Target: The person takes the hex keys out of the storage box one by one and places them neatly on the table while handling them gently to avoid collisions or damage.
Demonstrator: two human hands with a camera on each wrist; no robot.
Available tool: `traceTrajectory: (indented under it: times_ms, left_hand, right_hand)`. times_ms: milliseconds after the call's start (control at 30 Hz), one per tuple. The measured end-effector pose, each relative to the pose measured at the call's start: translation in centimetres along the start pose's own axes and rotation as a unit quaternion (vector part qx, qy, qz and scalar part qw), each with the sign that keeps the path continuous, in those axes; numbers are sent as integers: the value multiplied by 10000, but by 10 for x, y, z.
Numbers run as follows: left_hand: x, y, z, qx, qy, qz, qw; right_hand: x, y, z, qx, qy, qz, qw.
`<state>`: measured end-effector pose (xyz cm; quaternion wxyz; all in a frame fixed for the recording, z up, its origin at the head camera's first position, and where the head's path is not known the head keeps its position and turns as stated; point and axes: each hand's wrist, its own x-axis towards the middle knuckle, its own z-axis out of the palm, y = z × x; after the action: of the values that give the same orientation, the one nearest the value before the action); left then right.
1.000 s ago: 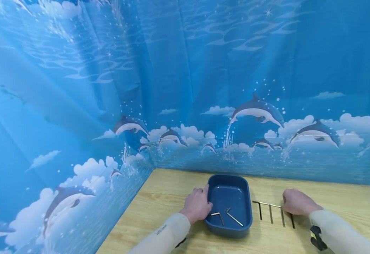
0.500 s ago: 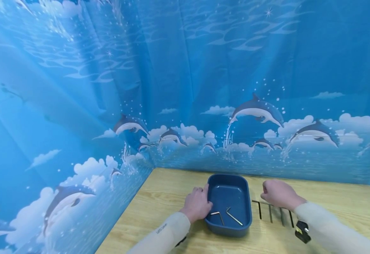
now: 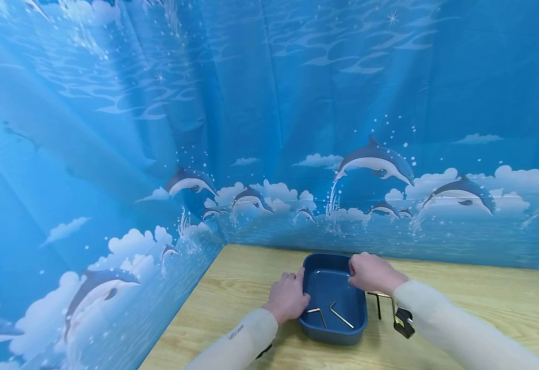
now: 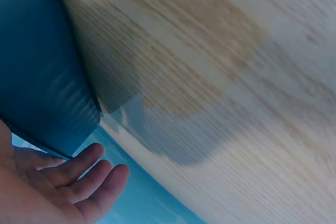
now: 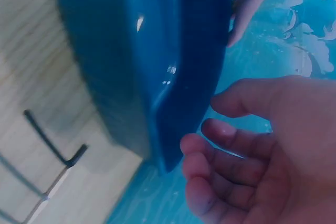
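A blue rectangular plastic box [image 3: 333,338] stands on the table, with two brass-coloured hex keys [image 3: 341,316] lying in its near part. My left hand [image 3: 285,297] holds the box's left rim, its thumb over the inner side and a finger along the outside. The other left fingers [image 4: 107,184] hang free beyond the wall. My right hand [image 3: 373,271] hovers at the box's far right corner. Its fingers are loosely bent, thumb and index finger apart, and nothing shows between them. Right of the box lies a row of L-shaped hex keys [image 5: 50,139], partly hidden by the right forearm.
The wood-patterned table [image 3: 232,277] extends to both sides of the box. Behind it and to the left hangs a blue dolphin-print sheet [image 3: 274,128]. A black wrist device [image 3: 403,322] hangs under the right sleeve.
My right hand has moved left from the hex key row to the box's far right corner, its forearm now covering part of the row. My left hand and the box have stayed put.
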<state>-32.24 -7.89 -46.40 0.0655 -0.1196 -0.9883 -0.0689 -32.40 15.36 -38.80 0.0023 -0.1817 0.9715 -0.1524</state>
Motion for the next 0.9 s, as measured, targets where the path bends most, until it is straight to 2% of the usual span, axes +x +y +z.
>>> traceTrajectory:
  times_ms: [233,600,900]
  left_hand:
    - [-2,-1,1,0,-11,-44,10000]
    - [-3,-2,1,10,-67,-111,9999]
    - [-3,-2,0,-7,-50,-49,10000]
  right_hand:
    - [19,-16,0,52,-359,-173,9992]
    - [35,-33,18,-5,-1408,-85,9900]
    - [39,-39,33,-99,-1658,78,9861]
